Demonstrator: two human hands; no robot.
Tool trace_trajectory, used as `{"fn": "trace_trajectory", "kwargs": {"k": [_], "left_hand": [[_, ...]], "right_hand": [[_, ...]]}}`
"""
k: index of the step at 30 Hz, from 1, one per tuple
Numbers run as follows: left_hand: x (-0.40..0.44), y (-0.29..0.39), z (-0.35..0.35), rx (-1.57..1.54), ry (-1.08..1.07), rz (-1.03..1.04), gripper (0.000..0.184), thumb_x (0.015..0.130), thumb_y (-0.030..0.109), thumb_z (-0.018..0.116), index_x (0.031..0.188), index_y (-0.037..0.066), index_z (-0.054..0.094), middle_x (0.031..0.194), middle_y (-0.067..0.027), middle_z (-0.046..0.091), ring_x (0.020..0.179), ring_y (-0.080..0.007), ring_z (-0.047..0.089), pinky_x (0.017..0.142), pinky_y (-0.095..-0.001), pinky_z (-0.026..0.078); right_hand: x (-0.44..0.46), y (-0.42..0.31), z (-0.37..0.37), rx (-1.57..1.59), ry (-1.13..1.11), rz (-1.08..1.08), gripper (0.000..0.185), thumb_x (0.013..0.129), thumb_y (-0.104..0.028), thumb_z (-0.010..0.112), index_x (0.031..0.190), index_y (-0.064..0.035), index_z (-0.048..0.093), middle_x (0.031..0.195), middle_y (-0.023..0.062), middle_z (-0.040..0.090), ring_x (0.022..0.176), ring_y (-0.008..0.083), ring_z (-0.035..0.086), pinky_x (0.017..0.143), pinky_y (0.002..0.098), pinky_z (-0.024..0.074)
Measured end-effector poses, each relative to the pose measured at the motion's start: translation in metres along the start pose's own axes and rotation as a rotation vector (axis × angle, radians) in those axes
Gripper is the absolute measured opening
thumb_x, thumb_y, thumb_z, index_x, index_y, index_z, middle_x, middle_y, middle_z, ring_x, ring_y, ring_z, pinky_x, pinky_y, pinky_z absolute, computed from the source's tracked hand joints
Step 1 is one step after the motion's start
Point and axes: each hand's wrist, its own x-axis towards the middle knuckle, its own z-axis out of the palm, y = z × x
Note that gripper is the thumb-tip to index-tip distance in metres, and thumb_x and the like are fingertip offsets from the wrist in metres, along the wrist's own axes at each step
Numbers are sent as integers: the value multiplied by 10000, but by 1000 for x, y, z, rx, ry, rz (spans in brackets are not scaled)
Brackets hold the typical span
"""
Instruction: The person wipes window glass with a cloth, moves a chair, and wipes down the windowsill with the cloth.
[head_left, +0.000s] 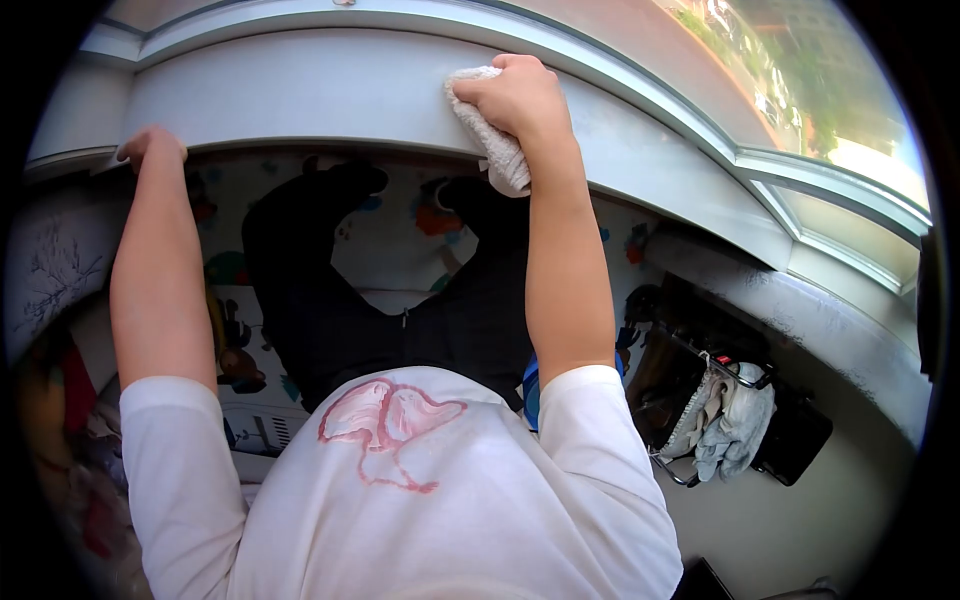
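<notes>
A white window sill [300, 90] runs across the top of the view below the window frame. My right hand [520, 95] is closed around a whitish, textured cloth [490, 135] on the sill, and the cloth's lower end hangs by the sill's front edge. At the far left, my left hand [153, 146] rests on the sill's front edge, its fingers bent over it and partly hidden. Whether it pinches anything there is hard to make out.
Window glass [720, 70] lies beyond the sill. Below it, my dark-clad legs [320, 280] are over a patterned mat [400, 240]. A rack with grey cloths [735, 420] stands at the right, near a black object [797, 440]. Fabrics [95, 450] lie at the left.
</notes>
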Motion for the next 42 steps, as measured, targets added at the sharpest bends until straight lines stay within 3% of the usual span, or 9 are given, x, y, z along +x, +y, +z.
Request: {"fn": "trace_trajectory", "kwargs": {"k": [5,9,14,16,25,32,34,36,42], "left_hand": [[-21,4,-14,14,-5,-11,647,1053,445,251,1234,-35,646,1298,-176,657,1187,-336,627,1017,-424,507],[-34,7,-24,12,16,-28,644,1054,442,252,1227,-35,649,1292,-176,660,1183,-336,629,1011,-424,512],[-10,3,-8,14,25,-26,641,1056,437,252,1218,-36,652,1283,-177,664,1177,-336,633,1003,-425,518],[-9,2,-8,17,25,-19,639,1056,436,253,1214,-37,654,1280,-177,665,1175,-336,634,1000,-425,520],[-6,1,-2,49,-35,24,634,1058,428,254,1198,-38,660,1265,-178,672,1165,-336,640,986,-427,531],[4,-1,6,64,-32,41,630,1060,422,255,1185,-40,664,1253,-179,677,1157,-336,644,975,-428,539],[-17,4,-10,68,-18,30,629,1061,420,255,1182,-40,666,1249,-180,679,1154,-336,645,972,-428,541],[-29,7,-17,68,-8,17,628,1061,418,255,1178,-41,667,1246,-180,680,1152,-336,647,969,-428,544],[-22,5,-16,73,15,3,625,1063,413,256,1167,-42,671,1236,-181,685,1145,-336,650,960,-429,551]], "right_hand": [[6,101,-58,-27,20,260,672,663,-386,749,1242,-51,690,1137,173,735,989,281,725,890,357,556],[13,145,-69,-39,122,312,504,681,-325,746,1035,33,713,909,167,733,809,241,708,745,351,543],[3,90,-55,-160,109,239,510,658,-347,740,1008,23,724,873,182,736,777,266,712,726,365,548],[7,62,-37,-129,85,240,428,669,-344,734,990,-62,763,989,148,755,951,277,720,867,362,560],[11,-57,33,-223,-3,-85,412,672,-364,719,982,-94,756,966,155,747,908,302,721,851,380,572],[-5,39,-9,-45,7,60,525,649,-368,742,1071,-56,756,1030,174,749,975,304,719,858,370,567],[-2,94,-24,0,67,101,433,688,-334,736,938,19,728,818,171,717,707,243,687,683,353,542],[-7,121,-48,63,41,214,408,692,-311,735,921,26,723,789,150,704,672,223,666,654,350,534],[-6,93,-53,-108,20,218,505,673,-328,742,1014,42,707,850,170,721,674,239,676,655,352,535]]}}
